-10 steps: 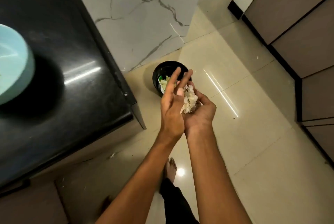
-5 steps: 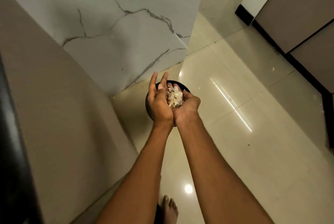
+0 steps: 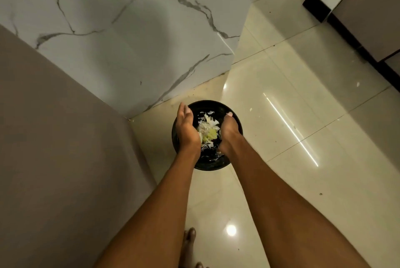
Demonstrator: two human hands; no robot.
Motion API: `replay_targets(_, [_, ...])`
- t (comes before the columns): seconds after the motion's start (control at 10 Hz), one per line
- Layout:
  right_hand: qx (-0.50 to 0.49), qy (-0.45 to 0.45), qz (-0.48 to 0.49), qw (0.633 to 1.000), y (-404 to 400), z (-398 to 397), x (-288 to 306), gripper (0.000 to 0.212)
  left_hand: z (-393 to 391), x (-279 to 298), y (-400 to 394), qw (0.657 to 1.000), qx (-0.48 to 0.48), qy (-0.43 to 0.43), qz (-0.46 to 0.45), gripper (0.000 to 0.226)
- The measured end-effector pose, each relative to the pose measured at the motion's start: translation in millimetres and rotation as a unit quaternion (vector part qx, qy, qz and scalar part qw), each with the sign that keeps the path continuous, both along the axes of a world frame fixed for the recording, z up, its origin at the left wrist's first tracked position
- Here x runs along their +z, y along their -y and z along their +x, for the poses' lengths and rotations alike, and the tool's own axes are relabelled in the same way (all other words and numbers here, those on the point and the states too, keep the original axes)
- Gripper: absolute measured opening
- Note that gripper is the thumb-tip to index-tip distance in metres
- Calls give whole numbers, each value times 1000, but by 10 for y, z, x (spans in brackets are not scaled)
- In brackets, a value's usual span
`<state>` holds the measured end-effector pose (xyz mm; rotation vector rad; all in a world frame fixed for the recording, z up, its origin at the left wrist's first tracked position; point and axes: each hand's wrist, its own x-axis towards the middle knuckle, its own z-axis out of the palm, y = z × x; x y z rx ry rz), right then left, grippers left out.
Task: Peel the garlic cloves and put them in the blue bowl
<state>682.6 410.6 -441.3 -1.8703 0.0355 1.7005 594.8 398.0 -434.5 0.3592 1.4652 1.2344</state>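
Note:
Both my hands hang over a round black bin (image 3: 216,165) on the floor. My left hand (image 3: 185,130) and my right hand (image 3: 229,132) are spread a little apart, fingers straight, palms facing each other. White garlic peels (image 3: 208,129) fall between them into the bin, onto other scraps. The blue bowl and the garlic cloves are out of view.
A white marble panel (image 3: 134,46) rises behind the bin and a brown cabinet side (image 3: 60,148) stands on the left. Glossy cream floor tiles (image 3: 303,116) spread to the right, up to dark-based cabinets (image 3: 368,29). My bare foot (image 3: 189,244) shows at the bottom.
The view dropped from the black counter and blue bowl to the bin. My hands, cupped together round the peels, lowered over the bin and parted, letting the peels fall.

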Motion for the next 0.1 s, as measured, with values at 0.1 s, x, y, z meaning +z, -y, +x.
replay_targets(0.1, [6,5,3,1000,78,26,-63,56,-114,-223,45,998,-35,-37,-33,45])
